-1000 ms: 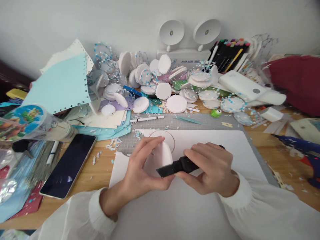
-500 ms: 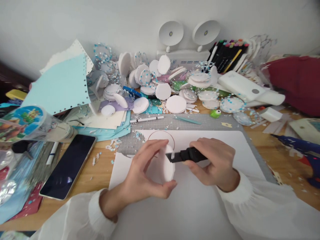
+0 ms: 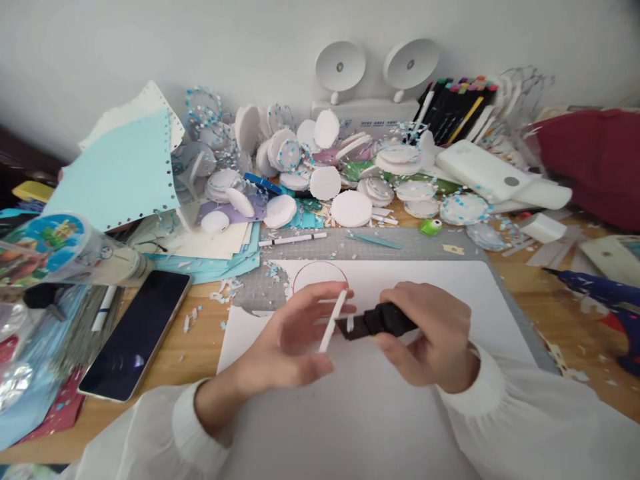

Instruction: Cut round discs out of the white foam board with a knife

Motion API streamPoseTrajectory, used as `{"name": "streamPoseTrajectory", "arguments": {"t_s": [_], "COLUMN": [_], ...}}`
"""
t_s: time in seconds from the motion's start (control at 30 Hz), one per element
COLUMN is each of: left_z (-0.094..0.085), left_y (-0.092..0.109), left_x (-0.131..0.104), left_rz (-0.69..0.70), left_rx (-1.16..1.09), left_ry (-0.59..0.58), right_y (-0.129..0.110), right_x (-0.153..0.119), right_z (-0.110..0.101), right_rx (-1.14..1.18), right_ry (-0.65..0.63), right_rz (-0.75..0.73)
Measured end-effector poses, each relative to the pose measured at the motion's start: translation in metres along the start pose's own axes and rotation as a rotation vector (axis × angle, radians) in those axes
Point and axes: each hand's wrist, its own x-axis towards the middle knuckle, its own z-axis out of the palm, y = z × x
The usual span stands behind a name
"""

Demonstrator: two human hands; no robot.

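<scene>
My left hand (image 3: 285,340) holds a white foam disc (image 3: 333,321) between its fingers and thumb, turned so that its thin edge faces me. In my right hand (image 3: 427,333) is a black utility knife (image 3: 387,320), gripped by its handle. Its dark blade (image 3: 349,327) points left and meets or nearly meets the disc's edge; a small white shaving clings to the blade. Both hands are above a large white foam sheet (image 3: 370,413). Behind the left fingers, a brown circle outline (image 3: 320,263) is drawn on the sheet, whose left edge has a curved cut-out.
Several white discs (image 3: 351,209) and beaded rings are heaped at the back, before a twin-headed lamp (image 3: 340,65). A phone (image 3: 136,333) and a plastic cup (image 3: 65,243) lie left. At right sits a blue glue gun (image 3: 595,293). A grey cutting mat (image 3: 420,248) lies under the sheet.
The foam disc has turned from showing its face to nearly edge-on and tilted. My left fingers have shifted around it. The knife has dropped slightly, still in my right hand.
</scene>
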Motion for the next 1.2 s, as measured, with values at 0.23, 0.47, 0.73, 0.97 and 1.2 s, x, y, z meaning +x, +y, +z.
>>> {"name": "streamPoseTrajectory", "arguments": {"t_s": [0.23, 0.47, 0.73, 0.97, 1.2], "left_z": [0.0017, 0.0038, 0.0056, 0.0033, 0.0023], "left_y": [-0.0071, -0.0067, -0.0066, -0.004, -0.0073], "left_x": [-0.0069, -0.0053, -0.0061, -0.0075, -0.0054], "left_rz": [0.124, 0.15, 0.169, 0.161, 0.21], "left_rx": [0.429, 0.561, 0.549, 0.558, 0.723], "left_ry": [0.136, 0.201, 0.23, 0.238, 0.264], "right_y": [-0.0074, -0.008, -0.0047, 0.0011, -0.0025], "right_x": [-0.0033, -0.0023, -0.0041, -0.0042, -0.0043], "right_z": [-0.0012, -0.0017, -0.0008, -0.0007, 0.0007], "right_rx": [-0.035, -0.048, -0.059, -0.084, -0.095], "right_ry": [-0.034, -0.041, -0.042, -0.031, -0.059], "right_rz": [-0.104, -0.129, -0.11, -0.122, -0.136]}}
